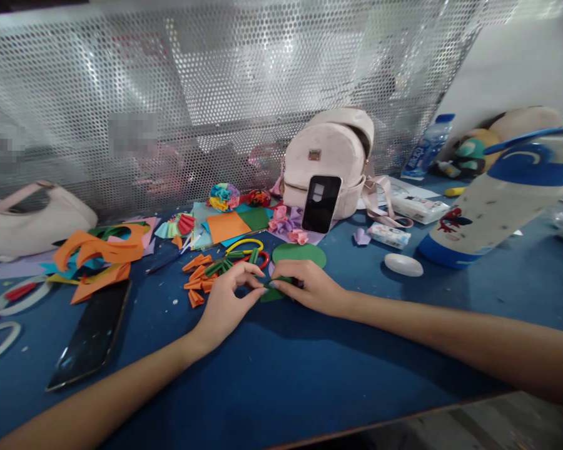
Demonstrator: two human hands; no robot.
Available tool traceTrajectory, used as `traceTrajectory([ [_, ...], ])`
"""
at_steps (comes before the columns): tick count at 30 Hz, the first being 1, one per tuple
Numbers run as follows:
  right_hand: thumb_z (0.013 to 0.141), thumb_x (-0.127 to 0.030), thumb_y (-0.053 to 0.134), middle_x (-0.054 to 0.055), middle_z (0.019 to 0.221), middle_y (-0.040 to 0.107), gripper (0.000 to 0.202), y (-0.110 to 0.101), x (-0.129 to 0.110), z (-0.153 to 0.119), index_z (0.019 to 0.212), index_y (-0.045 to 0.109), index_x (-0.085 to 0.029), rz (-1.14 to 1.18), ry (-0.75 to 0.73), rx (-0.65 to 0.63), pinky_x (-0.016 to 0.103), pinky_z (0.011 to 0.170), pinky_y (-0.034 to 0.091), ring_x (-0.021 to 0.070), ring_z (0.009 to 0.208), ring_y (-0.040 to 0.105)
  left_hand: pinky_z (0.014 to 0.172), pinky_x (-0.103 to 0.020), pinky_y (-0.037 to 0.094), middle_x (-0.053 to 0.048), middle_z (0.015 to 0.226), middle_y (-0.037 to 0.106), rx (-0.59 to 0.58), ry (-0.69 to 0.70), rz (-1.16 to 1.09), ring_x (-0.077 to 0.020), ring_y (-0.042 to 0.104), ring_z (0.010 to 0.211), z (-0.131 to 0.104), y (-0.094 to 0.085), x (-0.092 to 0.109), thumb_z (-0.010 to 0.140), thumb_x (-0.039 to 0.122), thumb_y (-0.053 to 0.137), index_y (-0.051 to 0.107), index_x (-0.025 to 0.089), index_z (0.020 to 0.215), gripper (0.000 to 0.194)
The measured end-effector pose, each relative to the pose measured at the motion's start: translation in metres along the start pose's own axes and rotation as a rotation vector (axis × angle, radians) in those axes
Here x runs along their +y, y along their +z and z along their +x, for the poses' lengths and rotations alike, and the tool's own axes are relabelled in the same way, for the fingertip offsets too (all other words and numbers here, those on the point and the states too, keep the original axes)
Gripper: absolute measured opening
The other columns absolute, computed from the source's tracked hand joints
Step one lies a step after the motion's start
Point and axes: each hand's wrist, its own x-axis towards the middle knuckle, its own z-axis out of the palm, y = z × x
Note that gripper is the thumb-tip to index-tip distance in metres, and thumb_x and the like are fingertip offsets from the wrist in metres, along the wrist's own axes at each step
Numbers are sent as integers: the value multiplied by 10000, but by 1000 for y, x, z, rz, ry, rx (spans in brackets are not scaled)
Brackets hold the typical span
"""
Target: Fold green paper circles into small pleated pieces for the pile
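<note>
- Reference: the dial centers on the point where the fingertips meet; 12 o'clock is toward the mesh panel.
- Workpiece position: a small piece of green paper lies at the dial center, over the blue table, directly between the two hands.
- Left hand: located at 8 to 9 o'clock. Thumb and fingers curve together, with their tips pinching the left end of the paper.
- Right hand: located at 3 o'clock. Thumb and fingers close on the paper from the right.
- Governing relation: the paper lies at 2 to 3 o'clock from the left hand and at 9 o'clock from the right hand. Both hands touch it; the right hand covers more of it.
- Long axis: the visible part appears to run roughly from 9 to 3 o'clock. The right fingers hide the remainder, so the full outline cannot be told.
- Adjacent items: a green paper disc lies flat at 1 to 2 o'clock, just beyond the right fingers. Green folded pieces lie at 10 o'clock and orange folded pieces at 9 o'clock, both near the left hand.
</note>
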Motion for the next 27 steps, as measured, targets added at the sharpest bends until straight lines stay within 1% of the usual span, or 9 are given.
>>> traceTrajectory([
  [3,994,-343,565,22,795,608,241,1,3,-2,814,590,-185,-43,25,70,237,633,390,142,687,528,714,-274,517,2,727,703,-61,-8,15,-157,674,695,2,1,-2,804,152,665,699,183,904,111],
  [6,945,-410,645,-4,739,569,279,2,5,-2,800,568,-184,9,82,98,228,582,369,124,622,506,666,-262,504,-10,715,708,-82,-11,20,-153,658,668,3,1,-4,804,167,661,731,174,856,88],
  [9,890,-489,701,-22,679,547,342,1,7,-1,803,589,-178,133,136,109,225,551,375,115,578,496,657,-253,510,-14,719,713,-22,-6,-15,-149,658,666,3,0,-7,799,189,683,727,170,817,51],
  [12,884,-541,686,-16,667,570,389,0,9,1,785,600,-175,296,173,131,230,551,405,113,566,515,650,-252,521,-18,711,714,38,-9,-43,-148,659,657,3,-1,-7,792,212,710,715,164,790,48],
  [14,874,-567,685,-10,652,580,422,0,10,2,751,594,-174,390,210,141,234,549,419,115,560,526,643,-256,527,-21,702,714,44,-13,-39,-150,660,647,3,-2,-7,787,216,716,711,162,778,55],
  [16,862,-577,694,-9,644,570,447,0,11,3,707,578,-174,426,221,148,232,550,420,115,569,520,638,-261,533,-23,698,715,40,-10,-25,-153,661,641,3,-2,-6,787,217,712,709,161,775,57],
  [19,901,-564,651,-14,650,537,460,-1,9,3,679,546,-176,380,175,155,229,556,393,111,588,487,632,-264,536,-26,696,716,31,-5,-17,-154,661,632,4,-2,-4,784,222,704,700,161,777,61],
  [23,1020,-524,453,-11,645,504,482,-4,3,3,681,493,-183,247,120,116,240,577,368,118,599,468,624,-257,522,-25,695,714,-43,0,6,-156,662,635,4,0,-2,800,212,674,694,164,784,55],
  [27,1043,-499,395,-11,653,489,480,-3,1,2,677,447,-194,146,94,126,243,590,360,123,613,449,642,-258,503,-11,696,702,-95,47,98,-153,644,646,1,1,1,836,195,648,707,174,810,68],
])
